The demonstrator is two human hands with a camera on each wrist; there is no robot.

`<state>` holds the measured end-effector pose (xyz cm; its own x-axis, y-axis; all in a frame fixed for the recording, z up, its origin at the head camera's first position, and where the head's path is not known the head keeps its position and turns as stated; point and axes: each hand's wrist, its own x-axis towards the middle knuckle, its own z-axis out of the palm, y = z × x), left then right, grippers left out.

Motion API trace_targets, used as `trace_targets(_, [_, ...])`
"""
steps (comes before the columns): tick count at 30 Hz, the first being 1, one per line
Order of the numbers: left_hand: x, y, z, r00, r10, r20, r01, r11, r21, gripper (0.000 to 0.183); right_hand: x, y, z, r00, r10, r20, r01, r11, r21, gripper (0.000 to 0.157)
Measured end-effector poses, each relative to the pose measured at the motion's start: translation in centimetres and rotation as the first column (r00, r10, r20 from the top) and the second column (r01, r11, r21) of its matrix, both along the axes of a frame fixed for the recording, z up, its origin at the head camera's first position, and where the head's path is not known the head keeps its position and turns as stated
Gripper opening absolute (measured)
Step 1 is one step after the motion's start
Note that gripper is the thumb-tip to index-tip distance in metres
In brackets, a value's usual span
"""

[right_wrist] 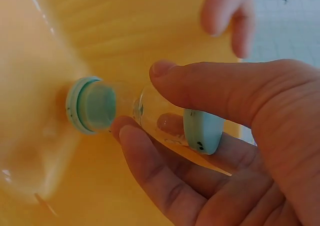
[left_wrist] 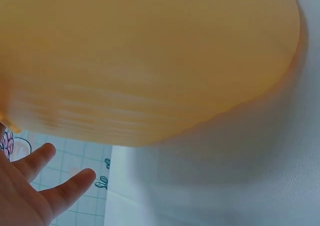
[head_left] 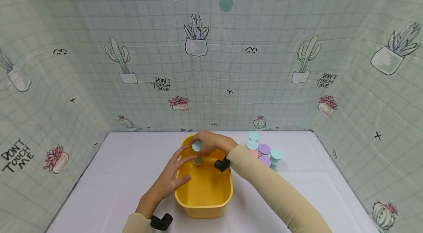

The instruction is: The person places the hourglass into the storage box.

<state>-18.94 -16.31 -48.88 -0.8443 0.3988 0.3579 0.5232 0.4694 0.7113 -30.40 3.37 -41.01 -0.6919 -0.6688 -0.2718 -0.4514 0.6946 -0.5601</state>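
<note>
My right hand (head_left: pixel 207 142) is inside the far end of a yellow bin (head_left: pixel 204 203), holding a small clear jar with a mint lid (head_left: pixel 196 146) between thumb and fingers. In the right wrist view this held jar (right_wrist: pixel 172 128) lines up base to base with a second clear jar (right_wrist: pixel 100 105), whose mint lid is against the bin's floor. My left hand (head_left: pixel 171 175) reaches over the bin's left rim with fingers spread, near the two jars. The left wrist view shows the bin's outer wall (left_wrist: pixel 150 60) and two extended fingers (left_wrist: pixel 70 191).
Right of the bin, several small jars stand grouped on the white table (head_left: pixel 109 185), with mint lids (head_left: pixel 276 154), purple lids (head_left: pixel 264 149) and a pink lid (head_left: pixel 254 153). Behind and at the sides hangs a cactus-print cloth (head_left: pixel 228 67).
</note>
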Motion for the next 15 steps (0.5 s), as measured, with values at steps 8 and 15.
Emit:
trace_targets(8, [0.1, 0.2, 0.0, 0.998, -0.01, 0.07, 0.009, 1.0, 0.013, 0.049, -0.2, -0.1, -1.4, 0.999, -0.008, 0.032, 0.008, 1.0, 0.02, 0.031])
trace_targets(15, [0.0, -0.1, 0.1, 1.0, -0.017, 0.021, 0.017, 1.0, 0.02, 0.049, -0.5, -0.4, -1.4, 0.999, 0.005, 0.037, -0.006, 1.0, 0.024, 0.03])
